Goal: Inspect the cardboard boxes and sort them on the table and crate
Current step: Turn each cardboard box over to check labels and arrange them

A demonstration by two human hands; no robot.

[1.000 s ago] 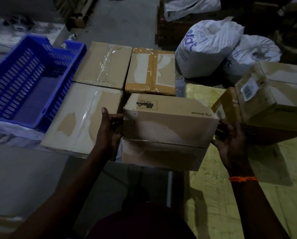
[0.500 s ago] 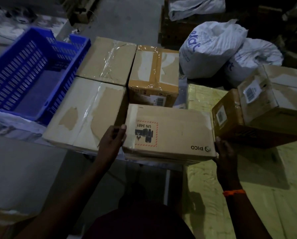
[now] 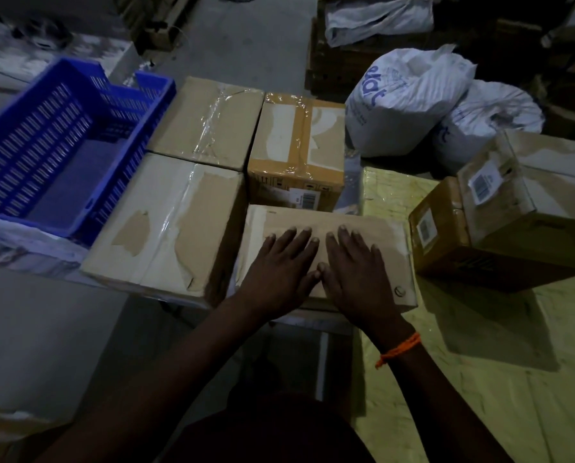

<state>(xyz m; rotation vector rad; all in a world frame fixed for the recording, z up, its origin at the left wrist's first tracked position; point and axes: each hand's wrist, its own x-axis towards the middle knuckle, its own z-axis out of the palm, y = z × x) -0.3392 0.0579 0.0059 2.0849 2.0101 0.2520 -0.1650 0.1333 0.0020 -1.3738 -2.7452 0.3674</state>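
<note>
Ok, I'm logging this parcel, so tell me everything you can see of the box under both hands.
The box is plain brown cardboard, closed, lying flat, with paler strips along its left and right edges and a small round logo at the near right corner. The left hand and right hand rest flat on its top. It sits before the taped box, beside the large box.

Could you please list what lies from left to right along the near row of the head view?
Blue slotted plastic crate → large pale taped cardboard box → flat cardboard box, with left hand then right hand on it → brown barcode-labelled cardboard box.
</note>
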